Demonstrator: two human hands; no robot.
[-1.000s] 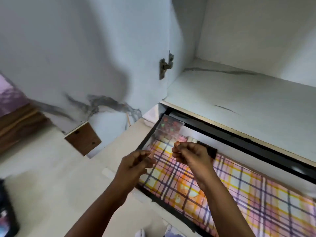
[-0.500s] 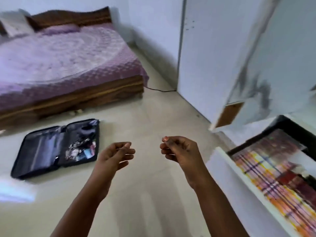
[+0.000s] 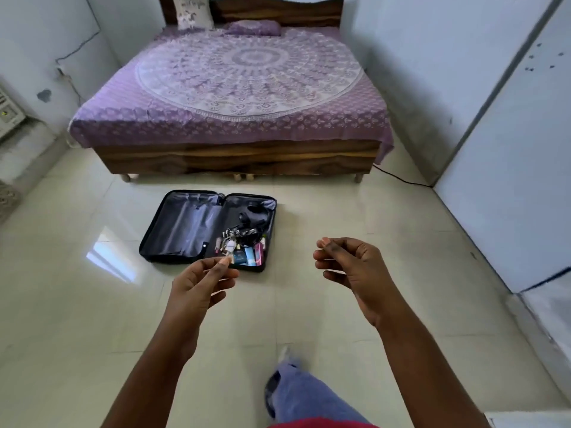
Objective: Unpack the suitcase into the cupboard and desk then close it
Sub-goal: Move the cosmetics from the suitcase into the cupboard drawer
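Head cam: suitcase (image 3: 207,226) lies open flat on the floor (image 3: 92,319) by the bed (image 3: 241,88), small stuff piled in its right half. Left hand (image 3: 197,284) and right hand (image 3: 352,264) both loosely curled, holding nothing.

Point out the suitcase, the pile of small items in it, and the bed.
suitcase (image 3: 182,225): head view, lining of its left half.
small items (image 3: 244,247): head view, middle of the pile.
bed (image 3: 247,75): head view, purple cover's centre.

Bright daylight; floor (image 3: 111,257) glare; edges bowed.
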